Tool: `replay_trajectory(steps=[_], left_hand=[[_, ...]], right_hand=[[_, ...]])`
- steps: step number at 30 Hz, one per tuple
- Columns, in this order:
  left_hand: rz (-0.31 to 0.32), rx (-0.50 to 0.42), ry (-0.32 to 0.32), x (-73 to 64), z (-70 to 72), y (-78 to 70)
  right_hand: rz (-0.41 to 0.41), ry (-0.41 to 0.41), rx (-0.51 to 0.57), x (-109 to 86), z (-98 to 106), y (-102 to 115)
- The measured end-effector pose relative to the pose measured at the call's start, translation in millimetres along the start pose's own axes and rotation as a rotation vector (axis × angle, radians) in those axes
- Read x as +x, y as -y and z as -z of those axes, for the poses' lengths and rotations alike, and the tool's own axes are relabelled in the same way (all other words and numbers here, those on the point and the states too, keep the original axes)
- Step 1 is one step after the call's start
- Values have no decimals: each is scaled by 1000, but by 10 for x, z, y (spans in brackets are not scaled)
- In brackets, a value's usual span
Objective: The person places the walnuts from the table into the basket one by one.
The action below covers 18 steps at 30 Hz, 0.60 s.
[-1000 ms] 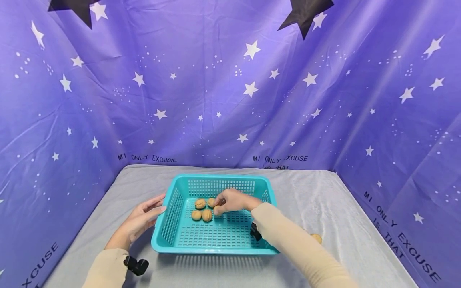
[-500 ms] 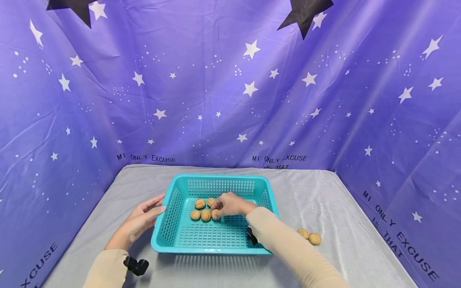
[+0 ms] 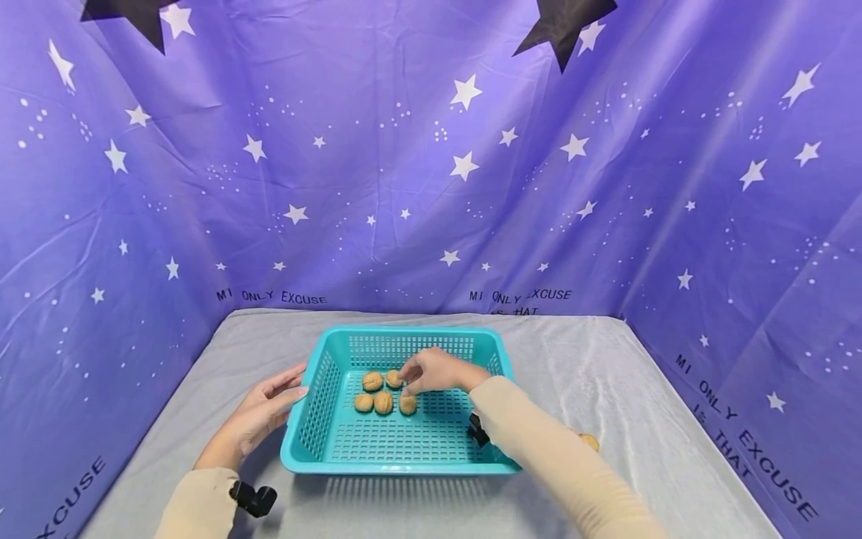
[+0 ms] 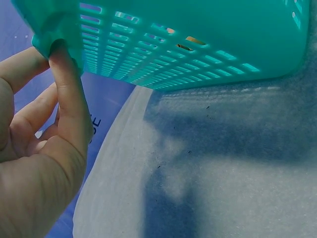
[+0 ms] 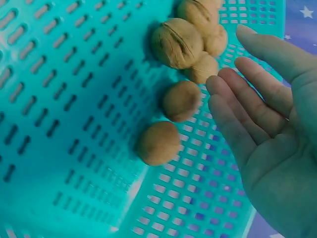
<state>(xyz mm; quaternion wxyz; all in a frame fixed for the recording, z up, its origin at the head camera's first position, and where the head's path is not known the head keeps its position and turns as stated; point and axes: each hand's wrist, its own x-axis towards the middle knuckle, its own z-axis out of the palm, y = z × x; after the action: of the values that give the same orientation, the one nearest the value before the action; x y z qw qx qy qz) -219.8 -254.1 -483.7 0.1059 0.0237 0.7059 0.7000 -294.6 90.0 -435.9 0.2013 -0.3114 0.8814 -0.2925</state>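
Letting go of one walnut (image 3: 407, 406), the right hand (image 3: 438, 372) has risen slightly inside the basket (image 3: 404, 469).
Half a second ago its fingers were at this walnut, which touched its neighbour; now it sits a little apart, just below the right thumb, so I judge its placing is nearly or already finished. The right hand is open, fingers extended, and has hold of nothing. The left hand (image 3: 265, 404) is also open, its fingertips only touching the basket's near rim. Between the two hands, the basket holds at least six walnuts (image 5: 177, 43) in a close group. Beyond the right sleeve (image 3: 539, 438), at least one more walnut (image 3: 590, 441) lies on the table, partly hidden.
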Motion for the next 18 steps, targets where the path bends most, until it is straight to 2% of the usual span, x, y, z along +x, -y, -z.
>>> replay_trajectory(steps=[11, 18], left_hand=[[5, -7, -3, 1, -1, -11], [11, 2, -7, -11, -25, -30]], right_hand=[[4, 13, -3, -180, 293, 146], [54, 0, -17, -408, 563, 178]])
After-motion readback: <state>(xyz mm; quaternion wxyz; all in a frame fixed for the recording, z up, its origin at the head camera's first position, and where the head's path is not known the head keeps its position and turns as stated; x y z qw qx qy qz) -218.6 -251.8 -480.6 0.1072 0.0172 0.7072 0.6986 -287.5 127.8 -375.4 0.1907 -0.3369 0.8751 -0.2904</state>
